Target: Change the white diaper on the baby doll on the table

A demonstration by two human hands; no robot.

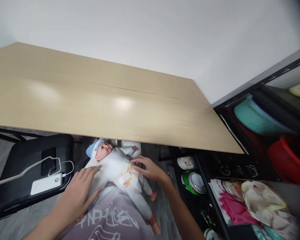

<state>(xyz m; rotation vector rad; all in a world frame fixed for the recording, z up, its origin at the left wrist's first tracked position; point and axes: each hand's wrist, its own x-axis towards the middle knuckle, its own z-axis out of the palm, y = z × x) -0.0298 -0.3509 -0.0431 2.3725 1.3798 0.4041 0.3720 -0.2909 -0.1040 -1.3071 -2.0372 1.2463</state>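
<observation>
A baby doll (113, 166) in white clothing lies on its back across my lap, its head toward the upper left and its bare feet toward the lower right. It wears a blue and white cap (95, 148). Around its hips is a white diaper (127, 178) with a yellow print. My left hand (83, 186) is open beside the doll's near side, fingers stretched out and thumb apart. On the far side, my right hand (148, 167) touches the diaper near its waist with fingertips, thumb and fingers slightly apart. Part of the doll's far arm is near the table edge.
A light wooden table (115, 113) spans the view just beyond the doll. To the left, a black chair (12, 180) bears a white power bank (46, 185) with a cable. On the right, a black shelf (242, 166) holds a teal basin (256, 115), a red basin (288, 158) and cloths.
</observation>
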